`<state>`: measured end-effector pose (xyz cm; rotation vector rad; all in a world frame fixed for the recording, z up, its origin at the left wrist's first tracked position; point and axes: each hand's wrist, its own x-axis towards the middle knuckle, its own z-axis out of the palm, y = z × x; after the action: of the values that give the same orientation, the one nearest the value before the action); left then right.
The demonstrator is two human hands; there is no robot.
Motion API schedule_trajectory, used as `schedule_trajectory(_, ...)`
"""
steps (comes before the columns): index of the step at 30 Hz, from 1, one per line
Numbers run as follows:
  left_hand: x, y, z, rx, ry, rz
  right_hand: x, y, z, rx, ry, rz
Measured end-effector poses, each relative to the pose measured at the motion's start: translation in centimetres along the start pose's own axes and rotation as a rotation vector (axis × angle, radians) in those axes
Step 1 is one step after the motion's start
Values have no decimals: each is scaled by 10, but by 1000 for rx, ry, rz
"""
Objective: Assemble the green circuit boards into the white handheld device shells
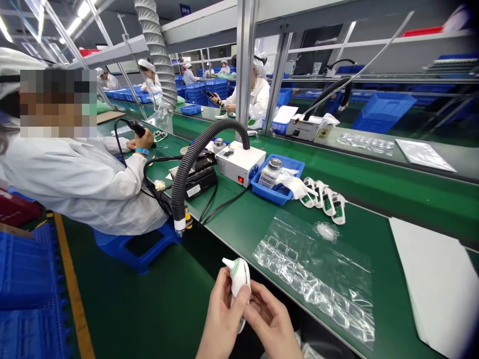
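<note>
Off the near edge of the long green table (243, 224): a smooth white plastic gadget (237, 284) is up in both hands, with a pale green collar (235, 269) near its top.
Long way of it: nearly straight up and down, top end away from the palms.
Thin white nose (226, 262): sticks out at the top, to the left and a bit up (like a bird's beak).
Left hand (220, 311): wraps the left side, thumb laid up the front, holding the gadget.
Right hand (272, 319): bent fingers and thumb close in on the lower right side, holding it too; some tips are hidden.
Nearer hand: neither, as both touch, but the left covers more.
Dark thin seam (246, 271): runs the long way, on the right hand's side.
Big clear plastic bag (310, 291): flat on the table, right of the hands, apart from the gadget.
</note>
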<state>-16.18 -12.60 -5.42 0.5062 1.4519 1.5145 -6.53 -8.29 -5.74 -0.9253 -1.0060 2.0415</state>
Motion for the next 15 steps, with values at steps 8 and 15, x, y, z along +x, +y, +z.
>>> schedule_trajectory(8, -2, -9, 22, 8, -94, -67, -7, 5, -20, -35, 115, -58)
schedule_trajectory(15, -4, -9, 42, -3, -149, -157, -11, -28, -66, -365, 130, -287)
